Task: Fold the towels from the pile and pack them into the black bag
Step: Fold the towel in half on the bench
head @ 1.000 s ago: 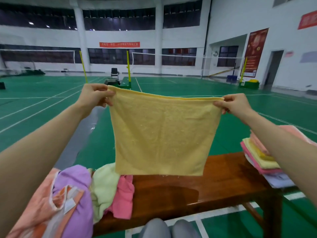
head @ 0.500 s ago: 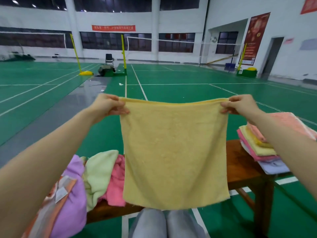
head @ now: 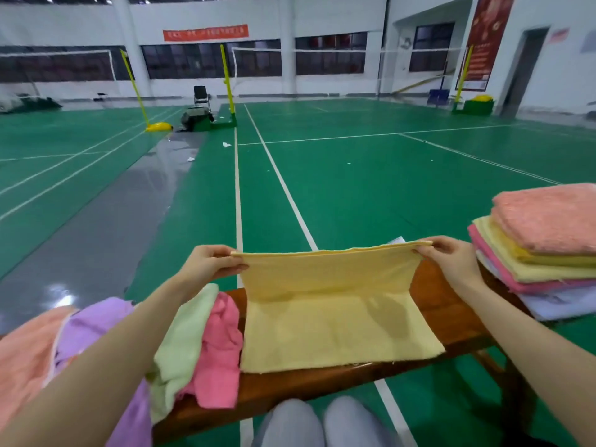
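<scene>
Towel status, head view: yellow towel (head: 332,314) had come down since half a second earlier, when it hung free in the air in front of the bench; its lower half lay flat on the wooden bench (head: 451,321), near edge about level with the bench's front edge, while the upper half stood raised off the wood; left hand (head: 211,264) pinched the top left corner, right hand (head: 450,258) pinched the top right corner, both clamped on the cloth and held well apart, top edge stretched between them; a second earlier the same grip held the towel higher, at arm level, fully clear of the bench; camera had tipped down with it, knees now in frame at the bottom.

Meaning for the task, as a judgement: lay-down was half done, next likely a fold of the raised half over the flat half; corners looked aligned, so low risk of skew.

Unfolded pile (head: 193,343) (orange, purple, green, pink) sat just left of the towel, pink one touching its left edge; folded stack (head: 545,250) sat at the right end, just beside the right hand; black bag not in view.
</scene>
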`<state>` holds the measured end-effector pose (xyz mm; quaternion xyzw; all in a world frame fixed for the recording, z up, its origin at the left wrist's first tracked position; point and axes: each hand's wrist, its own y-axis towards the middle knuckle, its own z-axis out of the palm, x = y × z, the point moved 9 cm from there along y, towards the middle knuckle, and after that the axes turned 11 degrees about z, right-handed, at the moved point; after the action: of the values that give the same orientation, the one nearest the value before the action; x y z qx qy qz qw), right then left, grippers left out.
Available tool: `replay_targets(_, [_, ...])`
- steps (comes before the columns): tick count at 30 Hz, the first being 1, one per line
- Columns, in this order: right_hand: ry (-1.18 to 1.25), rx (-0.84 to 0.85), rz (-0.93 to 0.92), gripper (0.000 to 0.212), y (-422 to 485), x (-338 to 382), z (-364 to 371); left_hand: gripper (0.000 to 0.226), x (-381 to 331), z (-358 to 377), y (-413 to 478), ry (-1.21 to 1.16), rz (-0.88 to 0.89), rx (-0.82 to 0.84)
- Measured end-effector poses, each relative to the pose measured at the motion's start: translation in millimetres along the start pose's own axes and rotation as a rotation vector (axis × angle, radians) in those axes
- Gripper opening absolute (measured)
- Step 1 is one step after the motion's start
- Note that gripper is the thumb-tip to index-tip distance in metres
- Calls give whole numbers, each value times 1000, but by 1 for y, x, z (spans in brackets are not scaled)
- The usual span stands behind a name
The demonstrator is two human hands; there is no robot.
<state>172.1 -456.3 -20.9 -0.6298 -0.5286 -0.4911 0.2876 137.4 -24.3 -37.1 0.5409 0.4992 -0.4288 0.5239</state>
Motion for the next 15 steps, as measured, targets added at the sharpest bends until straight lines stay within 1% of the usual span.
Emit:
replay_targets(3, [-117, 129, 95, 7, -27, -38, 4, 8, 34, 8, -28, 143, -74, 101])
replay_targets(6, [-263, 276, 223, 9, -58, -79, 8, 10, 66, 21, -53, 407, -143, 292])
replay_targets(8, [-279, 306, 296, 13, -74, -103, 6, 10, 86, 31, -68, 557, -183, 419])
replay_targets(10, [-268, 274, 342, 12, -84, -117, 4, 7, 100, 40, -78, 659, -179, 504])
replay_targets(12, [-273, 224, 371, 12, -88, -121, 5, 8, 106, 48, -82, 689, -177, 553])
replay_targets(15, [-277, 90, 432, 28, -88, -121, 4, 6, 106, 55, -83, 713, -199, 585])
